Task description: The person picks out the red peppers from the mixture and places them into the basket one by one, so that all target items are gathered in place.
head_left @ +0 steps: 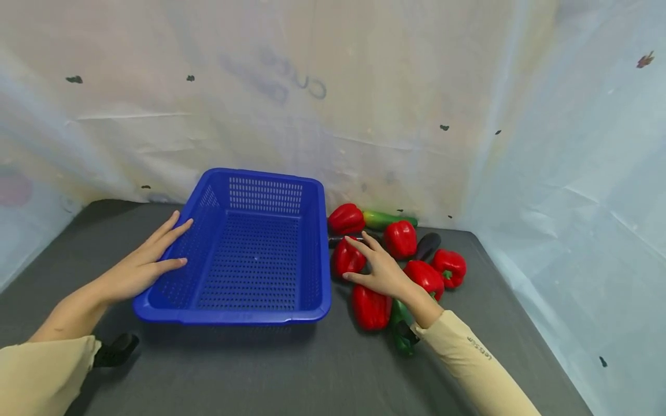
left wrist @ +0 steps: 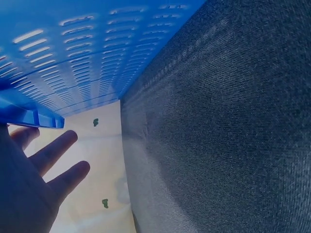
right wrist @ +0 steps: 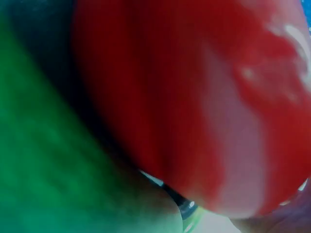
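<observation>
A blue plastic basket [head_left: 250,316] with slotted sides stands on the dark table, with only its own perforated floor showing inside. My left hand [head_left: 137,268] rests on its left rim, fingers spread. In the left wrist view those fingers [left wrist: 53,150] lie beside the basket's rim [left wrist: 34,114]. To the right of the basket, my right hand [head_left: 382,271] reaches over a red bell pepper [head_left: 347,259], thumb and fingers apart around it; contact cannot be told. Another red bell pepper [head_left: 370,309] lies just below that hand. The right wrist view is filled by a blurred red bell pepper [right wrist: 194,97].
More red bell peppers [head_left: 399,240] lie around the right hand. Among them are a green cucumber-like vegetable [head_left: 390,220], a dark eggplant [head_left: 428,247] and a dark green vegetable [head_left: 399,326] partly under the right wrist. Pale sheeting [head_left: 364,115] hangs behind the table.
</observation>
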Motion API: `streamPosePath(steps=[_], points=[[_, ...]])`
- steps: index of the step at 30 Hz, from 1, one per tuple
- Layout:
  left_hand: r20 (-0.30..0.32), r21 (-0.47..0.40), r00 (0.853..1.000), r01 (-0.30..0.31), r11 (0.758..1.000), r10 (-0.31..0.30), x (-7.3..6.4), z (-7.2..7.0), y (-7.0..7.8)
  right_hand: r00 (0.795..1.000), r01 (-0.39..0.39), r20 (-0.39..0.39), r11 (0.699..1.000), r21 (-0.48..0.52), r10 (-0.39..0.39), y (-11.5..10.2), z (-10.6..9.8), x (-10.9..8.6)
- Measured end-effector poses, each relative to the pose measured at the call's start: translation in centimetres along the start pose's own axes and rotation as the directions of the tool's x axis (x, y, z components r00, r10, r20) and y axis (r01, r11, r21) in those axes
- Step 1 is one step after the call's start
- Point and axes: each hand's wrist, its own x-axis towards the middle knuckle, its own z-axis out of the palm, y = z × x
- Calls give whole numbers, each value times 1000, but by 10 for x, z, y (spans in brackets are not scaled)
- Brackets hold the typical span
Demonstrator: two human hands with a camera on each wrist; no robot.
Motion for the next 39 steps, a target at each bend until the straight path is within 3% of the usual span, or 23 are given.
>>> streamPosePath(steps=[10, 23, 31, 39], points=[[16, -49, 999, 39, 998, -38, 0, 2, 0, 1000, -23, -8, 1000, -6, 23, 0, 5, 4], [13, -108, 999, 40, 993, -38, 0, 3, -2, 996, -72, -45, 997, -29, 71, -3, 9, 12], [7, -167, 1000, 20, 986, -19, 0, 2, -4, 997, -57, -46, 998, -32, 55, -3, 9, 14], [12, -194, 1000, 29, 981, -27, 1, 2, -4, 994, 24, -105, 999, -48, -29, 1, 10, 11]])
